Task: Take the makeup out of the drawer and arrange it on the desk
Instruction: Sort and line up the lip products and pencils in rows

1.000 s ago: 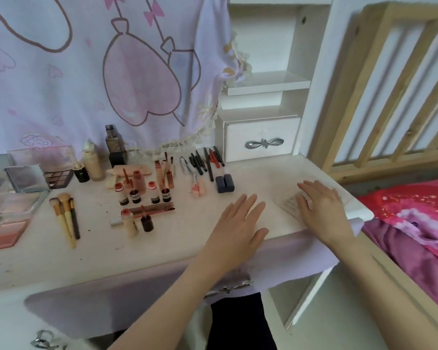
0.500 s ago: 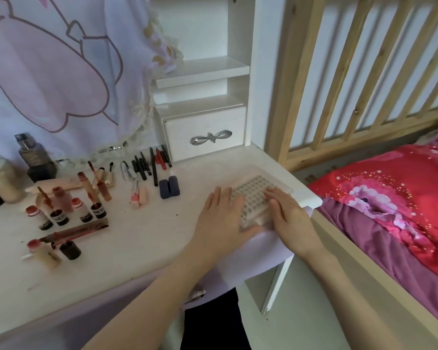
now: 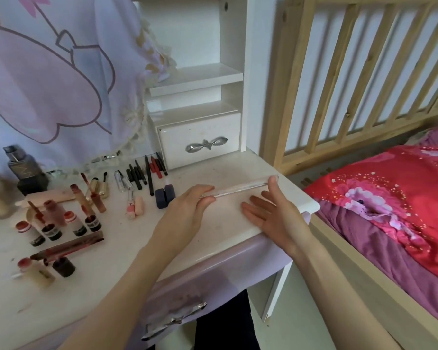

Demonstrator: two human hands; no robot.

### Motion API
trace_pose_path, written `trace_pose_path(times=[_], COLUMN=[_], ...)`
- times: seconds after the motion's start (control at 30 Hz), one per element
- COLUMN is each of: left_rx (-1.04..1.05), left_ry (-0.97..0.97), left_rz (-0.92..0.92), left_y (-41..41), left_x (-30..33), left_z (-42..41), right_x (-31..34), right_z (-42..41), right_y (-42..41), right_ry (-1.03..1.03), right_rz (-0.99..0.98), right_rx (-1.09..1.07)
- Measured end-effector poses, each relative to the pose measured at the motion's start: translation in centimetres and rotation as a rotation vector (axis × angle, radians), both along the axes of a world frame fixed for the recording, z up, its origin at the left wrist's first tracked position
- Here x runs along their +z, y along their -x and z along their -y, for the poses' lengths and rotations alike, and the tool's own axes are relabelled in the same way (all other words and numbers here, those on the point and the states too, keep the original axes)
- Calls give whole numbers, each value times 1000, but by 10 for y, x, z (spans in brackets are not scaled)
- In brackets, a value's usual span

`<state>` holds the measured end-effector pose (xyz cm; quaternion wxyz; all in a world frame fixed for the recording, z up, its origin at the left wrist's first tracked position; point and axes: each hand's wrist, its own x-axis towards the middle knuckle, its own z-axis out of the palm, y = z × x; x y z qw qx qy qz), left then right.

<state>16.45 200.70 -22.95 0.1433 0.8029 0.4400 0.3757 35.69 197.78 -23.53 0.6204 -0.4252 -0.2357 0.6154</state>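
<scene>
Gripping a clear flat organiser tray point(image 3: 240, 188) by its two ends, the hands tilt it up on edge over the right part of the surface point(image 3: 220, 233): left hand point(image 3: 187, 213) pinching the near-left end, right hand point(image 3: 271, 213) with the thumb at the far-right end and fingers spread below. I cannot tell whether the tray holds anything. Lip tubes point(image 3: 68, 221), pencils point(image 3: 147, 173) and bottles lie loose to the left. The small white drawer point(image 3: 200, 145) behind is closed.
</scene>
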Motion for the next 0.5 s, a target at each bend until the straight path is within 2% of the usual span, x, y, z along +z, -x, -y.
trace_pose_path(times=[0.1,0.23,0.5], left_rx=[16,7,-163], left_ry=[-25,89,190], left_rz=[137,322,358], left_y=[3,5,9], left_x=[0,1,29], left_z=[2,2,6], right_x=[4,8,14], right_z=[-4,-8,-12], right_y=[9,10,10], right_ry=[-59,-187,-256], right_rz=[-25,127,-28], right_rx=[65,35,4])
